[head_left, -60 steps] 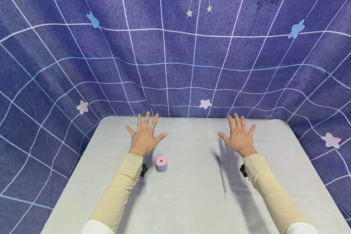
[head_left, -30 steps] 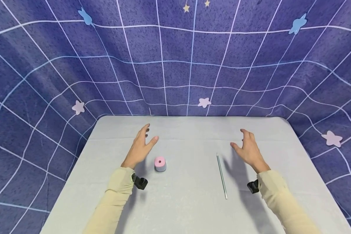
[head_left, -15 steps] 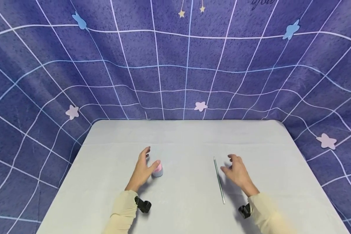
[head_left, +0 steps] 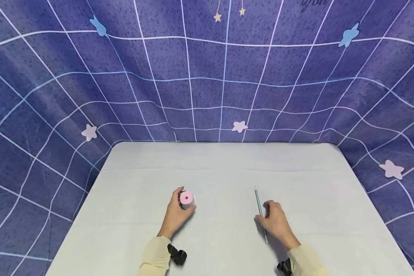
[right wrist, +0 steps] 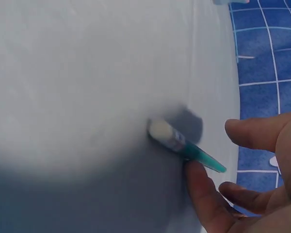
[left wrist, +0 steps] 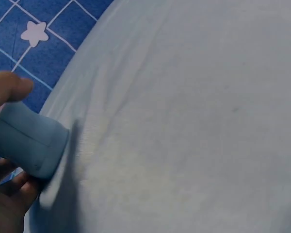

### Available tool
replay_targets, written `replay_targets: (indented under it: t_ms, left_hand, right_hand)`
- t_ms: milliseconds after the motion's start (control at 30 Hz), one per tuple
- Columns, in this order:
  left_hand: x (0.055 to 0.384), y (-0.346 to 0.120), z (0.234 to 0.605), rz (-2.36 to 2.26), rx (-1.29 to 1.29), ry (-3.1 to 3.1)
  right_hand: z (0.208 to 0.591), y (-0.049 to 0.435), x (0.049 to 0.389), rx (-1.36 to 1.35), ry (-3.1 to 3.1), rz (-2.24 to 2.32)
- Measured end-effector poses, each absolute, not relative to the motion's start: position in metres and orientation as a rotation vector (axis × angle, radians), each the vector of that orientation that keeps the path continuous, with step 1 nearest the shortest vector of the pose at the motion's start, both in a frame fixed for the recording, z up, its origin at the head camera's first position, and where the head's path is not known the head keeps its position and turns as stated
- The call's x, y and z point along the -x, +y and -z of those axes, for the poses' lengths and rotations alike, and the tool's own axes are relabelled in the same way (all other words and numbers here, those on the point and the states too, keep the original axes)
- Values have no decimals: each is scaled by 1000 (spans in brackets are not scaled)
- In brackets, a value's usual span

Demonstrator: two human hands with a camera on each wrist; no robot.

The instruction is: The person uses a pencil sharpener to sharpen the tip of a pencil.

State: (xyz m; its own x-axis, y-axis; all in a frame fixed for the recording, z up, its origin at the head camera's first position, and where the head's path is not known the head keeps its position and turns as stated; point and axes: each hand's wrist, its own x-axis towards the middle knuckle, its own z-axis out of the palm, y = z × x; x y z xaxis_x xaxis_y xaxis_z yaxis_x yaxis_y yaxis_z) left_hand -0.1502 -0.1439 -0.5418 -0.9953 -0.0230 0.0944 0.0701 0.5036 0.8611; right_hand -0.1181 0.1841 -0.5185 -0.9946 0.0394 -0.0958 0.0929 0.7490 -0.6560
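The left hand (head_left: 175,215) curls round a small pencil sharpener (head_left: 186,198) with a pink top and a dark hole in it. In the left wrist view the sharpener's blue-grey body (left wrist: 29,138) lies between the thumb above and the fingers below. Over the thin green pencil (head_left: 258,201) on the table, the right hand (head_left: 276,222) reaches with thumb and fingers apart. The right wrist view shows the pencil's whitish end (right wrist: 161,131) facing the camera, a fingertip right at its teal shaft, and the thumb (right wrist: 254,133) standing off from it.
A pale grey cloth covers the table (head_left: 220,165). Behind it and at both sides hangs a purple-blue curtain (head_left: 207,92) with grid lines and stars. Each wrist wears a small black camera mount, the left one (head_left: 177,255) and the right one (head_left: 284,266).
Both hands, first spread flat in the air, have come down and nearer the body. The left has taken hold of the sharpener; the right has moved left over the pencil.
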Motion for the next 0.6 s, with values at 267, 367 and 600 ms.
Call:
replay_targets:
  t_ms: [267, 367, 600]
  left_hand:
    - [149, -141, 550, 1466, -67, -2576]
    - [150, -140, 550, 1464, -55, -2566]
    - [152, -142, 545, 1422, -9, -2566]
  right_hand:
    - [524, 177, 114, -152, 2930, 1056]
    - [523, 176, 115, -177, 2940, 1053]
    - [517, 180, 115, -233, 2894, 1033]
